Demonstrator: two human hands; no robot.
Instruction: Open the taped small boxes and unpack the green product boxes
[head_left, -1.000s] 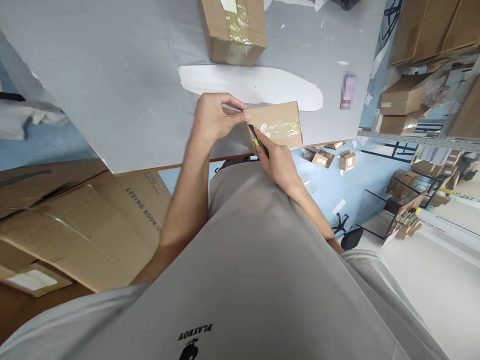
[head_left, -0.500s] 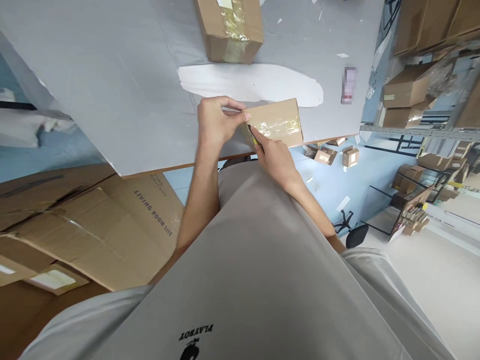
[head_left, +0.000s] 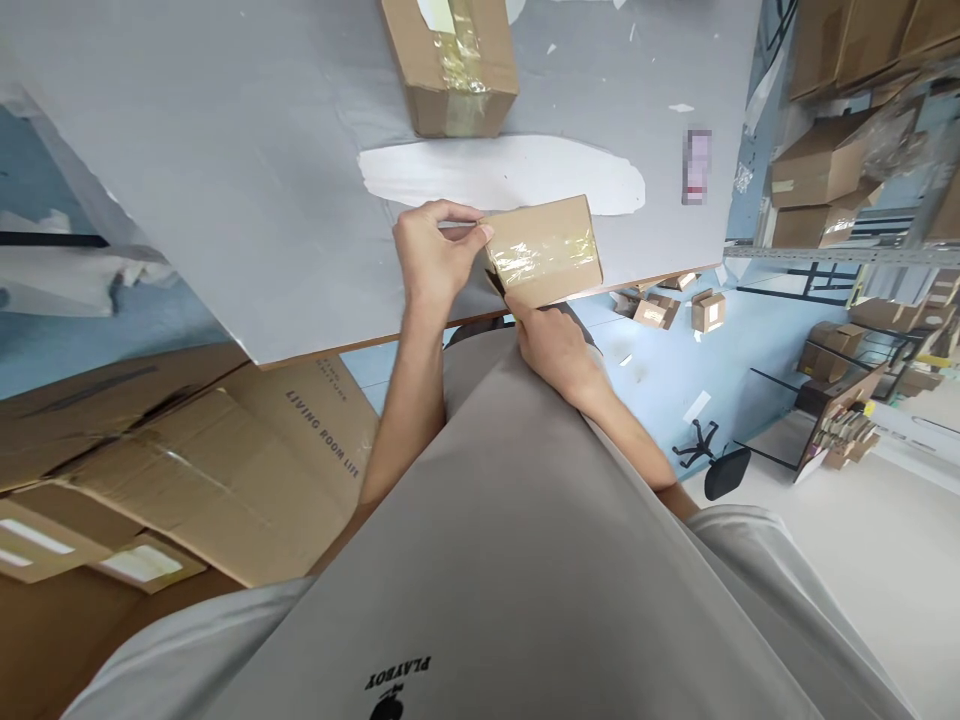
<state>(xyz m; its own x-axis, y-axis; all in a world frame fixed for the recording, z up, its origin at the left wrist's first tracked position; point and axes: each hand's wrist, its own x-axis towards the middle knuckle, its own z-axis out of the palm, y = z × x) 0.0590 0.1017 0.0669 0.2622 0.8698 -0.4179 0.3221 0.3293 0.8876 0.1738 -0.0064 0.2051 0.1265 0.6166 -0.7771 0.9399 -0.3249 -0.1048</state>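
A small brown cardboard box (head_left: 541,245) with shiny clear tape on top lies at the table's near edge. My left hand (head_left: 435,250) pinches its far left corner between thumb and fingers. By the near left corner my right hand (head_left: 556,350) is closed around a utility knife, now mostly hidden by the fingers. A dark gap shows along the box's left end, close to the right fingertips. Behind the box stretches a long torn white patch (head_left: 495,172) on the grey table (head_left: 247,180).
A larger taped carton (head_left: 457,90) stands farther back on the table. A blurred pinkish item (head_left: 697,168) lies at the right. Big cartons (head_left: 225,470) stand at the lower left. Shelves with boxes (head_left: 814,165) and an office chair (head_left: 726,472) are to the right.
My right hand has drawn the utility knife toward my body along the box's left end, and a gap has opened there. The left hand keeps its hold on the corner.
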